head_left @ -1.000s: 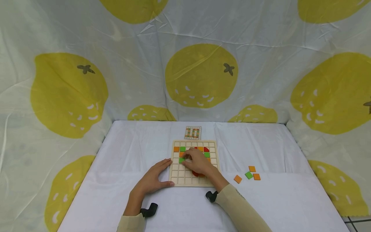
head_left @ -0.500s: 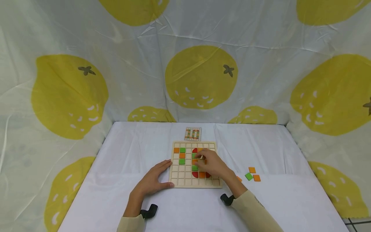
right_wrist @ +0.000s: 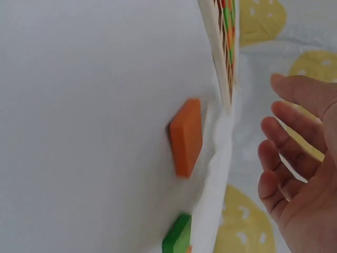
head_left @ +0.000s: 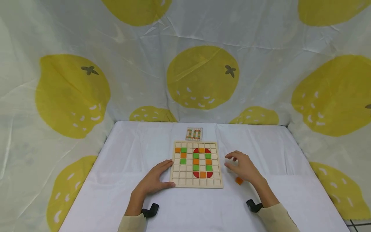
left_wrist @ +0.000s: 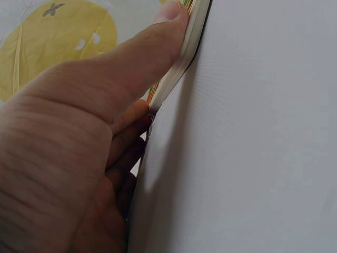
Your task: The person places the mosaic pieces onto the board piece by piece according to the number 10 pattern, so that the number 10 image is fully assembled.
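My left hand (head_left: 156, 177) rests against the left side of a wooden grid board (head_left: 181, 183), thumb at its near left corner and fingers along the edge. In the left wrist view the thumb (left_wrist: 142, 58) lies on the board's rim. Orange, green and red tiles sit in the board's cells; a red-cornered ring (head_left: 196, 161) stands right of a short group of orange and green squares (head_left: 183, 155). My right hand (head_left: 243, 166) hovers right of the board, fingers loosely bent and holding nothing. Below it lie an orange tile (right_wrist: 187, 138) and a green tile (right_wrist: 179, 234).
A small pattern card (head_left: 194, 134) showing a similar coloured figure lies just beyond the board's far edge. White cloth (head_left: 139, 141) covers the table, and a lemon-print curtain (head_left: 203, 32) rises behind and at both sides. The right hand hides other loose tiles.
My right hand has moved from the left squares across the ring and off the board to the right, above the loose tiles. The left hand has stayed at the board's edge.
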Motion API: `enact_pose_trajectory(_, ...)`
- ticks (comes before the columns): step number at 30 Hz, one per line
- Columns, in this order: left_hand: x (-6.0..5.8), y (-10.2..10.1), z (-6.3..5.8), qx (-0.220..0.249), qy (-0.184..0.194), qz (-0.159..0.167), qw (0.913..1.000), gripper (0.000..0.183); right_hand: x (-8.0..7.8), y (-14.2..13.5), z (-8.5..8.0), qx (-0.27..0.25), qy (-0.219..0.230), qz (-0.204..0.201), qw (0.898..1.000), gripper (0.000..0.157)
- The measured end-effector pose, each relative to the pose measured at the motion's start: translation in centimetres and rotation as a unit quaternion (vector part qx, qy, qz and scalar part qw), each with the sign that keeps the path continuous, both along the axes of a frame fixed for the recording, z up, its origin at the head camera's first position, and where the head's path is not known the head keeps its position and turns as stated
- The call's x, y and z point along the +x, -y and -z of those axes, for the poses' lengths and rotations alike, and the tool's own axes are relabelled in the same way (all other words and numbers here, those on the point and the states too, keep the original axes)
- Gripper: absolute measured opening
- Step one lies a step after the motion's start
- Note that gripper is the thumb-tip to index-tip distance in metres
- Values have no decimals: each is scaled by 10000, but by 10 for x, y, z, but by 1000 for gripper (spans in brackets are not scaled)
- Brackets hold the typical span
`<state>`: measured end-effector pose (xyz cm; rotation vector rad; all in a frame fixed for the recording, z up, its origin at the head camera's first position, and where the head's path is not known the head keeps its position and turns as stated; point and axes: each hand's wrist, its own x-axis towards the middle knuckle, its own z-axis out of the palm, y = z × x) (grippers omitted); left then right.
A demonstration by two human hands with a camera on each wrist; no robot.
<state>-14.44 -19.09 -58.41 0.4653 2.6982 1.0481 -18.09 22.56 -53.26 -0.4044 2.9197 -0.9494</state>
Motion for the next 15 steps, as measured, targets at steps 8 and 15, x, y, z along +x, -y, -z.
enact_pose_trajectory(8,1,-2,-1,1,16,-54,10000,97,13,-61,9,102,-199,-3,9997,31)
enact_pose_trajectory(15,0,-1,0,-63,97,-63,9999,99,23,-93,15,183,-205,0,9996,29)
